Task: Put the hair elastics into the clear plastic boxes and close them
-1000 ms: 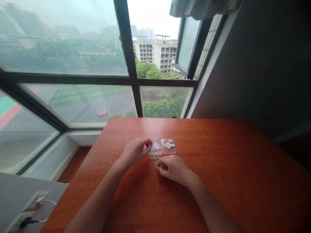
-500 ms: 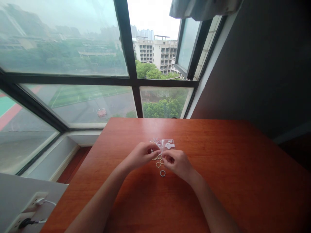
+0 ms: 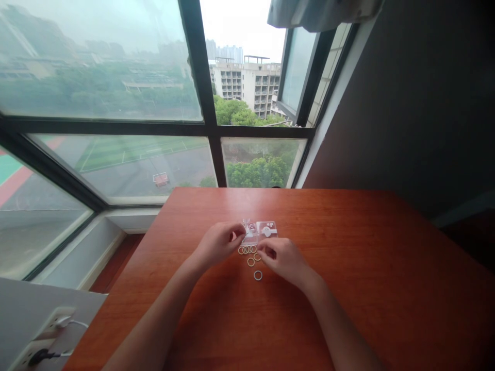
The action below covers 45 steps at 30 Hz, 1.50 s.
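Grey ring (image 3: 258, 279) flat on table (image 3: 348, 232), nearer than right hand (image 3: 285, 260); set apart, perhaps by colour. Pale rings (image 3: 247, 250) between hands: overlapping row, two looser, maybe spread for easy picking. Right fingertips pinched beside one; grip unclear. Left hand (image 3: 219, 242) pinched at clear box (image 3: 252, 243); cannot tell if holding. Lid (image 3: 274, 228) beyond right fingertips, likely laid back for access.

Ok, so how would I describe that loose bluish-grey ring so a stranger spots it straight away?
Start at the reddish table by the window. Find the clear plastic case and, on its near side, the yellowish rings. The bluish-grey ring lies nearest the person, apart from them, its colour unlike theirs.
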{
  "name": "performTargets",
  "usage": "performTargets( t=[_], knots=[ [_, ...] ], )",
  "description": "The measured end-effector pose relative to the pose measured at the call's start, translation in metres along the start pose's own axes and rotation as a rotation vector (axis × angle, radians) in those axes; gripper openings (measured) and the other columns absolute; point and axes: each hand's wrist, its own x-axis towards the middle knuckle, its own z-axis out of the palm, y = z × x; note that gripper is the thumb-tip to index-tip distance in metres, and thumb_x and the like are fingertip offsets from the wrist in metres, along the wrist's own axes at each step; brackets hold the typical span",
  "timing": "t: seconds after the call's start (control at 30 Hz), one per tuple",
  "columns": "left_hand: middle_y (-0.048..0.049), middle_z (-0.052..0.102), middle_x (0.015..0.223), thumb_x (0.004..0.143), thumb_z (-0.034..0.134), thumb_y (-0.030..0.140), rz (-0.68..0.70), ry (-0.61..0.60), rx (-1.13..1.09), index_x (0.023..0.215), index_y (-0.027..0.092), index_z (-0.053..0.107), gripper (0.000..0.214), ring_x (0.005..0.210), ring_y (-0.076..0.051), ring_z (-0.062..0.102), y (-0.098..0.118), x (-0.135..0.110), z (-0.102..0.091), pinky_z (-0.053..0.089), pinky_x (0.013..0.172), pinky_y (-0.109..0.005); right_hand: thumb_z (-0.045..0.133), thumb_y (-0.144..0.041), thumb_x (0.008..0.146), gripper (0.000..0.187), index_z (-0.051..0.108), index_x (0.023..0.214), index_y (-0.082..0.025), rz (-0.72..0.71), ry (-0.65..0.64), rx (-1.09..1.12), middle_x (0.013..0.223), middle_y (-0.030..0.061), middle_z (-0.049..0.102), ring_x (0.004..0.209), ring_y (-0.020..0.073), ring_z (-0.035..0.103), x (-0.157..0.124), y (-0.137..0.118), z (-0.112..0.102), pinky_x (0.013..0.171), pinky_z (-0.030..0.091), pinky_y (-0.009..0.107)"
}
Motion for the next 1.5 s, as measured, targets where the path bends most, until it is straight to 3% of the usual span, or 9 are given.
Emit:
performTargets(
  t=[0.2, 0.33, 0.6, 0.73, 1.03, 1.5],
  knots=[
    [-0.0007, 0.066, 0.075, 0.082, 0.052, 0.021, -0.019, -0.006, 0.197, 0.079, 0.019, 0.066, 0.014, 0.061, -0.011, 0.053, -0.007, -0.002, -0.007, 0.032, 0.055, -0.020, 0.059, -0.018, 0.079, 0.012, 0.070, 0.080, -0.022, 0.056, -0.229, 0.024, 0.066, -0.0041, 0.065, 0.059, 0.0081, 0.054, -0.005, 0.000, -0.007, 0.055, 0.032, 0.018],
    [-0.0005, 0.067, 0.076, 0.084, 0.051, 0.023, -0.035, -0.009, 0.248, 0.081, 0.021, 0.066, 0.015, 0.060, -0.011, 0.053, -0.006, -0.003, -0.007, 0.031, 0.054, -0.020, 0.066, -0.029, 0.076, 0.008, 0.071, 0.079, -0.023, 0.088, -0.332, 0.031, 0.066, -0.0046, 0.065, 0.058, 0.0081, 0.054, -0.007, -0.003, -0.006, 0.052, 0.029, 0.018],
    [-0.0008, 0.066, 0.075, 0.084, 0.050, 0.024, -0.022, 0.016, 0.218, 0.081, 0.020, 0.066, 0.016, 0.059, -0.011, 0.052, -0.003, -0.002, -0.007, 0.031, 0.053, -0.020, 0.062, -0.020, 0.074, 0.009, 0.071, 0.076, -0.023, 0.053, -0.341, -0.072, 0.067, -0.0034, 0.066, 0.059, 0.0088, 0.054, -0.006, -0.003, 0.000, 0.054, 0.029, 0.019],
    [-0.0006, 0.064, 0.071, 0.085, 0.050, 0.024, -0.002, 0.010, 0.131, 0.080, 0.019, 0.067, 0.018, 0.058, -0.010, 0.050, -0.001, -0.002, -0.006, 0.032, 0.053, -0.019, 0.061, -0.017, 0.074, 0.010, 0.069, 0.075, -0.023, 0.029, -0.265, -0.084, 0.067, -0.0041, 0.066, 0.060, 0.0092, 0.055, -0.005, -0.005, 0.001, 0.055, 0.030, 0.019],
    [0.0000, 0.061, 0.067, 0.087, 0.052, 0.027, 0.018, -0.074, -0.151, 0.084, 0.015, 0.068, 0.020, 0.058, -0.009, 0.048, 0.011, 0.001, 0.008, 0.035, 0.055, -0.018, 0.058, -0.022, 0.083, 0.008, 0.066, 0.081, -0.020, 0.028, 0.139, -0.008, 0.059, -0.0036, 0.054, 0.056, 0.0105, 0.048, 0.002, -0.002, -0.001, 0.057, 0.034, 0.020],
    [0.0006, 0.059, 0.064, 0.085, 0.055, 0.027, 0.030, -0.122, -0.231, 0.078, 0.014, 0.066, 0.019, 0.058, -0.008, 0.047, 0.018, 0.001, 0.011, 0.034, 0.054, -0.017, 0.056, -0.026, 0.086, 0.012, 0.065, 0.080, -0.020, 0.001, 0.210, -0.019, 0.060, -0.0025, 0.055, 0.056, 0.0110, 0.049, 0.001, -0.006, 0.001, 0.058, 0.035, 0.021]
  ],
)
